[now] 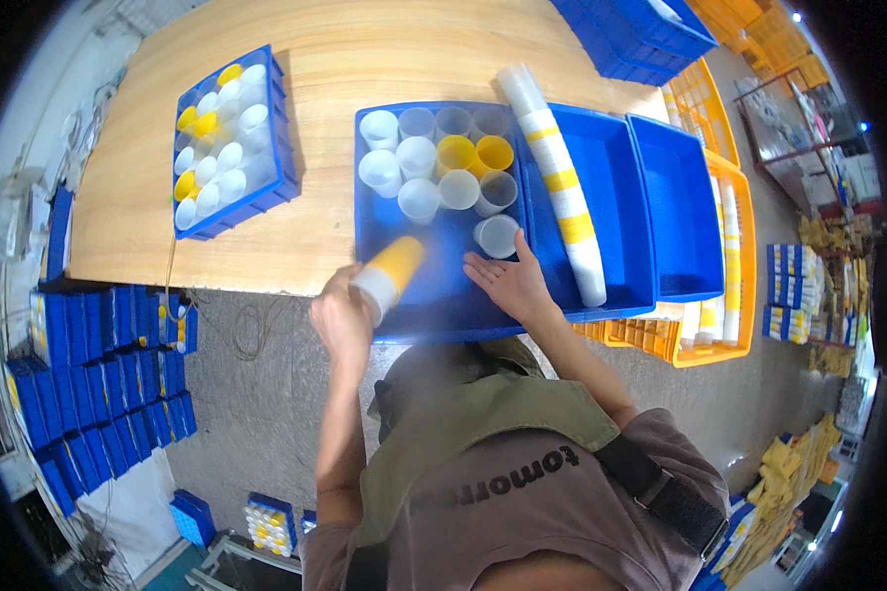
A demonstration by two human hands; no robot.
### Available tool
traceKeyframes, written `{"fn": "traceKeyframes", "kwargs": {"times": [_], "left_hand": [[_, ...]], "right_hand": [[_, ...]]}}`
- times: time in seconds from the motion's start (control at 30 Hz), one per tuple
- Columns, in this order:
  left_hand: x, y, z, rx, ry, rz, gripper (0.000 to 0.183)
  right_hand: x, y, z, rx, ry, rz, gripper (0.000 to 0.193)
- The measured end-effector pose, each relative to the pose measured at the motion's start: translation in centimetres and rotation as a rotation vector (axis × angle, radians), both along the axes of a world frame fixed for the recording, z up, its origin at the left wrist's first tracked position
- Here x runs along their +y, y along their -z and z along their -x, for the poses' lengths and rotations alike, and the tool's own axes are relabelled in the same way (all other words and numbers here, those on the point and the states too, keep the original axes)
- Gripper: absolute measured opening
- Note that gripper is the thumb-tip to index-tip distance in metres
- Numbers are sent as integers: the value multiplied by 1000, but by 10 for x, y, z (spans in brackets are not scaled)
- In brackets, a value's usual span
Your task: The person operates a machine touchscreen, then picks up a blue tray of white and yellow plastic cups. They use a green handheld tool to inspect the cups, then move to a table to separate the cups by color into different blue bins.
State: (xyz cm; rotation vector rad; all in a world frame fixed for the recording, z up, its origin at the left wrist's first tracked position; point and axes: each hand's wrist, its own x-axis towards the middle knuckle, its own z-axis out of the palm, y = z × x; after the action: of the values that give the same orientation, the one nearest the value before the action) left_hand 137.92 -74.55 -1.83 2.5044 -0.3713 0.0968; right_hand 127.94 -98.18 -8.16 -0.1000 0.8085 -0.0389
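Pale wood-grain bench (325,59) carries a blue tray (439,305) at its near edge, within easy reach. Upright cups (417,158) crowd the tray's far edge, presumably so wall and neighbours steady them. Over its near left corner, the left hand (340,313) wraps a blurred yellow-and-white cup stack (396,266) by its near end, probably to keep it nested. Near the right edge, the right hand (515,288) spreads wide beside a translucent cup (497,237); contact is unclear.

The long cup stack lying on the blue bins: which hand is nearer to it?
Right. The right hand is just left of the long cup stack, apart from it; the left hand is farther left.
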Motion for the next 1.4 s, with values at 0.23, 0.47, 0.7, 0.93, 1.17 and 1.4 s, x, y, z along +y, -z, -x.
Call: {"fn": "traceKeyframes", "kwargs": {"times": [0.23, 0.47, 0.7, 0.93, 1.17, 1.4], "left_hand": [[-22, 0, -28, 47, 141, 300, 30], [-89, 63, -23, 754, 298, 419, 29], [-73, 49, 0, 742, 152, 622, 31], [-27, 7, 33, 1686, 20, 1448, 55], [60, -5, 59, 1813, -120, 1576, 70], [79, -30, 68, 1675, -136, 1509, 63]], "right_hand": [[-42, -40, 48, -33, -282, 1274, 34], [-122, 24, 60, 743, -575, 1976, 71], [-85, -38, 71, 328, -372, 2034, 74], [18, -79, 30, -759, -431, 1925, 64], [103, -21, -4, -260, -171, 1314, 49], [137, -19, -23, -383, -516, 37, 44]]}}
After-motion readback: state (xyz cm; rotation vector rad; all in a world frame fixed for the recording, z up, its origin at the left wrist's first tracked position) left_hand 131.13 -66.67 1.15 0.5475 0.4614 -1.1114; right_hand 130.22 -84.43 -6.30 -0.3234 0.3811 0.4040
